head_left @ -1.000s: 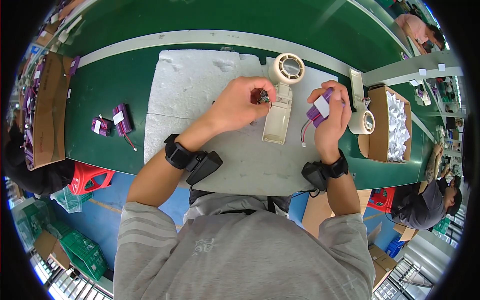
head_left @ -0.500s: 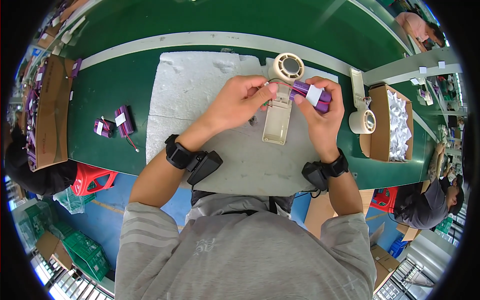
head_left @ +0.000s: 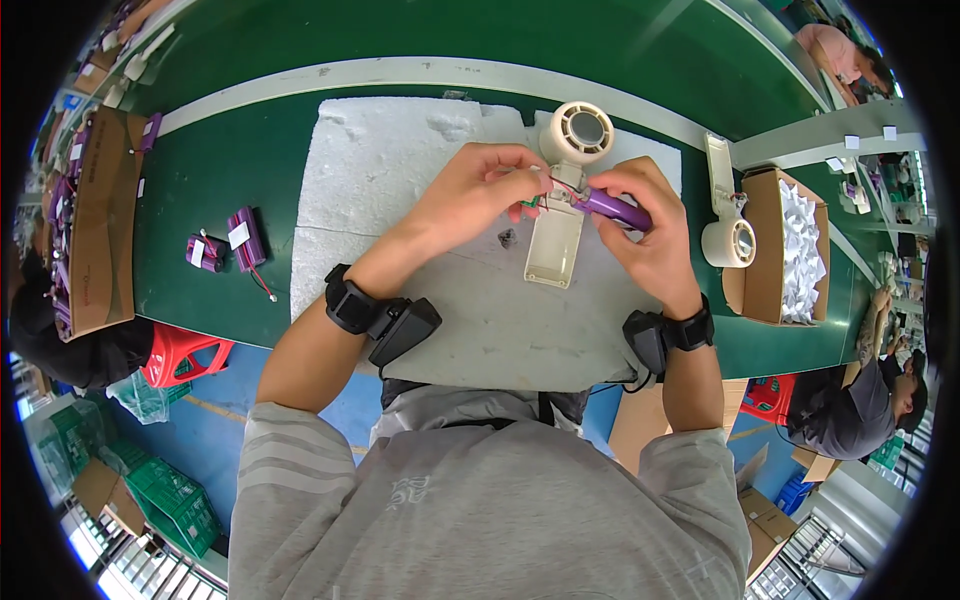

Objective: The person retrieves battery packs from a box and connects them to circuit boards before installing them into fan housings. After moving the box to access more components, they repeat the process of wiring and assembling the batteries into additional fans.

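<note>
We see the purple battery pack [head_left: 615,208] now turned over, its white label no longer facing us.
The right hand [head_left: 648,215] grips it between thumb and fingers, above the right half of the foam sheet [head_left: 390,160], beside the handheld fan [head_left: 556,235]. The left hand [head_left: 475,198] pinches what is perhaps a green circuit board [head_left: 531,202], mostly hidden by its fingertips. We judge that this turn brings the pack's end conveniently close to the board.

My grey shirt [head_left: 500,520], pale-striped left sleeve [head_left: 292,470], light chest print [head_left: 411,491], black wrist straps [head_left: 343,301] on me, boxy black modules [head_left: 408,330]
</note>
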The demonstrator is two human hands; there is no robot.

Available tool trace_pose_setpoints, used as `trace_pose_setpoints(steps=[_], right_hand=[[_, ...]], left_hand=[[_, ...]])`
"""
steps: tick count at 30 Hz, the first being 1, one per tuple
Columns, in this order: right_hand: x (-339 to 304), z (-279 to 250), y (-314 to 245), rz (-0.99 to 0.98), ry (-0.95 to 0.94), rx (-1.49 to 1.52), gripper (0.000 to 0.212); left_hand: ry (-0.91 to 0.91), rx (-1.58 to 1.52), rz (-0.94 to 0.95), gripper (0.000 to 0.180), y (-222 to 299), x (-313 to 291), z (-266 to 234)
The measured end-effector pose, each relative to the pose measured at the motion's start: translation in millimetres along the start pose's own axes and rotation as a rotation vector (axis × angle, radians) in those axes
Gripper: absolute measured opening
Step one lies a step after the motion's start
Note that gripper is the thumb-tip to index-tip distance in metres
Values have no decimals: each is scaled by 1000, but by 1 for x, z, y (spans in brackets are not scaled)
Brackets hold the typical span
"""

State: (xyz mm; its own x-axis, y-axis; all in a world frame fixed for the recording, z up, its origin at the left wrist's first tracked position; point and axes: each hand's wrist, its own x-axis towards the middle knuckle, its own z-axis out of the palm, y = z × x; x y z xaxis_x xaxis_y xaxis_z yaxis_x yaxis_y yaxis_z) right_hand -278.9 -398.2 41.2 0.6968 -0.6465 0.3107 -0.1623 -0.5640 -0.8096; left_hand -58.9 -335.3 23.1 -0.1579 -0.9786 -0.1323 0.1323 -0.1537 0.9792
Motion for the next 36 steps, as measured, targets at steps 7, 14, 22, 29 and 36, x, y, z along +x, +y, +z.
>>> trace_pose_setpoints(steps=[7, 14, 22, 29, 36], right_hand=[[1, 8, -9, -69, 6, -142, 30], [2, 26, 0, -151, 86, -316, 15], [1, 26, -2, -41, 131, -332, 8], [-2, 26, 2, -66, 159, -223, 13], [-1, 32, 2, -66, 30, -203, 15]], left_hand=[[-61, 94, 50, 20, 0, -1, 1], [-61, 148, 111, 18, -3, 0, 3], [-73, 210, 97, 17, -6, 2, -1], [-100, 150, 71, 29, -4, -1, -7], [-103, 64, 58, 36, -7, 2, -13]])
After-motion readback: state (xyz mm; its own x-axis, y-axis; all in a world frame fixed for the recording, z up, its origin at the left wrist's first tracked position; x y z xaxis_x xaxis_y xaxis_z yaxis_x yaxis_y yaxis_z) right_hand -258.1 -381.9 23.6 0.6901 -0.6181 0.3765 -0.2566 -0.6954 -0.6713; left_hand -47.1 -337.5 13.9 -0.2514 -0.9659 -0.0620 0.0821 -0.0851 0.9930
